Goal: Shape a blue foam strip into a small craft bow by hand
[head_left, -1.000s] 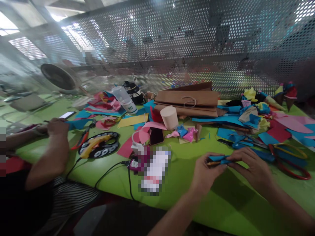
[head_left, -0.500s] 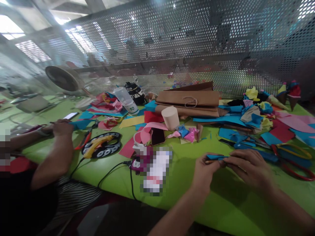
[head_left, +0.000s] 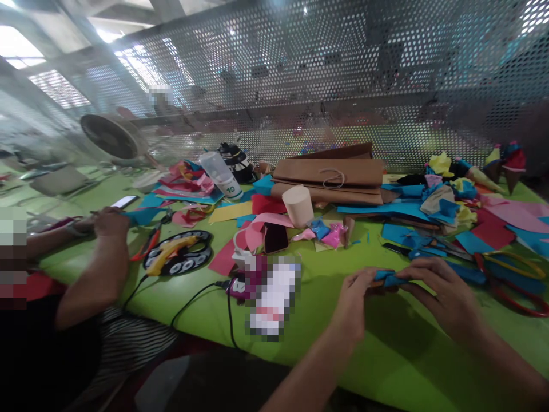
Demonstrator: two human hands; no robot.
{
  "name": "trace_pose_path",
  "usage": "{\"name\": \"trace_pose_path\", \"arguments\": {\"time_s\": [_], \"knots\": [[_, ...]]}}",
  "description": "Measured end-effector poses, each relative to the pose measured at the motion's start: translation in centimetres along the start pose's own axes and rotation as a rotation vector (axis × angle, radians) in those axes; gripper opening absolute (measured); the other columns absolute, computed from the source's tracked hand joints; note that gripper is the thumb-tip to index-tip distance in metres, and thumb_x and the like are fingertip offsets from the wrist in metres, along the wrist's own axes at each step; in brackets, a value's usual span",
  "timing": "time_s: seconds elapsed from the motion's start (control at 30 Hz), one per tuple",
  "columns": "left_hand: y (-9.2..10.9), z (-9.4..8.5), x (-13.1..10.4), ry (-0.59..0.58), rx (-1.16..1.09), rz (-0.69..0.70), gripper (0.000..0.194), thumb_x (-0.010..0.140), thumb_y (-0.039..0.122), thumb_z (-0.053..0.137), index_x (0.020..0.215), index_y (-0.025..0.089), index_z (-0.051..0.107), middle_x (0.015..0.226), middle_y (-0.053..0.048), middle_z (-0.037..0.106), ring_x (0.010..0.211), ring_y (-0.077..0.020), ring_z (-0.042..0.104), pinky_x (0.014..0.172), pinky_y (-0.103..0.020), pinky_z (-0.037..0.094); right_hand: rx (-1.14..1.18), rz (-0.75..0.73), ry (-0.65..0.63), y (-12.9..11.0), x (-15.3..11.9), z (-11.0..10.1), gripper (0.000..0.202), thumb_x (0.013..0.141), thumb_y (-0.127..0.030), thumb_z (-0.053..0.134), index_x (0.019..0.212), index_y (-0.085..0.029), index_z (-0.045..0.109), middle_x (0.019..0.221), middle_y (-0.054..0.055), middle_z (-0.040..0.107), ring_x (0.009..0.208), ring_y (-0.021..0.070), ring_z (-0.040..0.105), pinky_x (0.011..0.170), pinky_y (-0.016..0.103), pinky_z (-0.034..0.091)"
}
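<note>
Between my two hands, above the green table (head_left: 317,326), is a small folded piece of blue paper (head_left: 389,278) with a brown edge below it. My left hand (head_left: 357,294) pinches its left end, thumb on top. The fingers of my right hand (head_left: 441,292) close on its right end. Just beyond my right hand lie more blue paper pieces (head_left: 397,233), and scissors with red and yellow handles (head_left: 514,303) rest to its right.
A person's arm (head_left: 96,274) reaches in at the left. A yellow glue gun (head_left: 174,254) lies on a black holder, with black cables near a pixelated phone (head_left: 274,297). Brown paper (head_left: 330,171), a cream roll (head_left: 297,206) and coloured scraps lie behind.
The blue paper has turned and more of its folded face shows. My left fingers have shifted around it, and my right fingers have moved slightly.
</note>
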State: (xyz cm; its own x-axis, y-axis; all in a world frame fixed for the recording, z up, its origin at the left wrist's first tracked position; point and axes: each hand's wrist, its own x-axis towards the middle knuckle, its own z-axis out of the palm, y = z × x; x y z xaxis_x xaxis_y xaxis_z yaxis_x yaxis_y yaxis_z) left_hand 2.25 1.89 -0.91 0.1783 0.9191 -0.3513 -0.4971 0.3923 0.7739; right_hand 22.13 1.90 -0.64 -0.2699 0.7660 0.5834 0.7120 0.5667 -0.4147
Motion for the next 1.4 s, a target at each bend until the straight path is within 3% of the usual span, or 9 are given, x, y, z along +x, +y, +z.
{"name": "trace_pose_path", "arguments": {"time_s": [0.13, 0.33, 0.43, 0.5, 0.63, 0.7, 0.87, 1.2, 1.4], "knots": [[0.9, 0.1, 0.0, -0.029, 0.026, -0.048, 0.032, 0.070, 0.039, 0.082, 0.087, 0.013, 0.076, 0.092, -0.013, 0.075, 0.079, -0.0268, 0.071, 0.089, -0.043, 0.052, 0.029, -0.071, -0.037, 0.2, 0.4, -0.7, 0.016, 0.097, -0.032, 0.059, 0.108, -0.033, 0.072, 0.108, 0.004, 0.070, 0.097, 0.0237, 0.070, 0.084, 0.038, 0.058], [2.8, -1.7, 0.9, -0.305, 0.259, -0.151, 0.043, 0.059, 0.041, 0.088, 0.089, 0.011, 0.080, 0.080, -0.010, 0.074, 0.072, -0.0190, 0.065, 0.078, -0.032, 0.049, 0.084, -0.153, -0.166, 0.3, 0.6, -1.6, 0.016, 0.097, -0.031, 0.060, 0.108, -0.031, 0.072, 0.102, 0.004, 0.076, 0.095, 0.0235, 0.071, 0.080, 0.037, 0.058], [2.9, -3.0, 1.0, -0.463, 0.435, -0.190, 0.044, 0.064, 0.042, 0.085, 0.094, 0.011, 0.080, 0.080, -0.009, 0.075, 0.070, -0.0164, 0.062, 0.072, -0.029, 0.047, 0.114, -0.128, -0.223, 0.2, -1.2, -1.2, 0.017, 0.099, -0.031, 0.057, 0.108, -0.031, 0.072, 0.100, 0.003, 0.075, 0.095, 0.0226, 0.070, 0.080, 0.037, 0.058], [2.7, -3.5, 0.6, -0.537, 0.611, -0.130, 0.035, 0.074, 0.038, 0.077, 0.098, 0.014, 0.080, 0.085, -0.008, 0.076, 0.074, -0.0172, 0.063, 0.072, -0.028, 0.047, 0.115, -0.106, -0.220, 0.0, -3.1, -0.7, 0.020, 0.100, -0.032, 0.055, 0.108, -0.032, 0.073, 0.099, 0.003, 0.075, 0.093, 0.0225, 0.070, 0.080, 0.038, 0.058], [2.2, -3.3, -0.5, -0.583, 1.115, 0.224, 0.019, 0.083, 0.025, 0.067, 0.096, 0.022, 0.080, 0.091, -0.005, 0.077, 0.087, -0.0220, 0.066, 0.080, -0.032, 0.047, 0.086, -0.040, -0.211, -0.9, -6.6, -0.1, 0.020, 0.099, -0.032, 0.055, 0.108, -0.034, 0.073, 0.098, 0.003, 0.076, 0.090, 0.0243, 0.071, 0.079, 0.041, 0.059], [2.0, -2.8, -0.9, -0.625, 1.296, 0.332, 0.016, 0.083, 0.020, 0.067, 0.094, 0.022, 0.080, 0.093, -0.005, 0.076, 0.092, -0.0233, 0.065, 0.085, -0.034, 0.047, 0.091, 0.025, -0.240, -1.3, -7.5, -0.1, 0.019, 0.098, -0.030, 0.056, 0.106, -0.035, 0.073, 0.099, 0.004, 0.076, 0.090, 0.0255, 0.071, 0.077, 0.042, 0.059], [1.5, -2.2, -1.8, -0.630, 1.457, 0.385, 0.013, 0.089, 0.019, 0.065, 0.097, 0.019, 0.074, 0.094, -0.005, 0.074, 0.093, -0.0217, 0.064, 0.088, -0.035, 0.048, 0.163, 0.155, -0.328, -1.7, -7.6, 0.0, 0.015, 0.097, -0.032, 0.057, 0.098, -0.030, 0.073, 0.094, 0.005, 0.075, 0.088, 0.0245, 0.070, 0.073, 0.039, 0.059], [1.8, -3.9, -4.6, -0.639, 1.527, 0.510, 0.030, 0.093, 0.008, 0.051, 0.112, 0.018, 0.072, 0.107, -0.007, 0.069, 0.102, -0.0216, 0.060, 0.090, -0.034, 0.050, -0.038, 0.076, -0.275, -2.0, -8.1, 0.2, 0.024, 0.099, -0.041, 0.055, 0.100, -0.031, 0.077, 0.094, 0.005, 0.074, 0.091, 0.0273, 0.065, 0.078, 0.046, 0.053], [2.0, -4.2, -5.5, -0.637, 1.566, 0.520, 0.034, 0.093, 0.035, 0.065, 0.123, 0.019, 0.065, 0.111, -0.007, 0.070, 0.105, -0.0250, 0.060, 0.092, -0.040, 0.050, 0.011, 0.060, -0.246, -2.9, -7.3, 0.0, 0.025, 0.100, -0.037, 0.053, 0.099, -0.031, 0.077, 0.089, 0.004, 0.075, 0.082, 0.0251, 0.067, 0.071, 0.043, 0.056]]}}
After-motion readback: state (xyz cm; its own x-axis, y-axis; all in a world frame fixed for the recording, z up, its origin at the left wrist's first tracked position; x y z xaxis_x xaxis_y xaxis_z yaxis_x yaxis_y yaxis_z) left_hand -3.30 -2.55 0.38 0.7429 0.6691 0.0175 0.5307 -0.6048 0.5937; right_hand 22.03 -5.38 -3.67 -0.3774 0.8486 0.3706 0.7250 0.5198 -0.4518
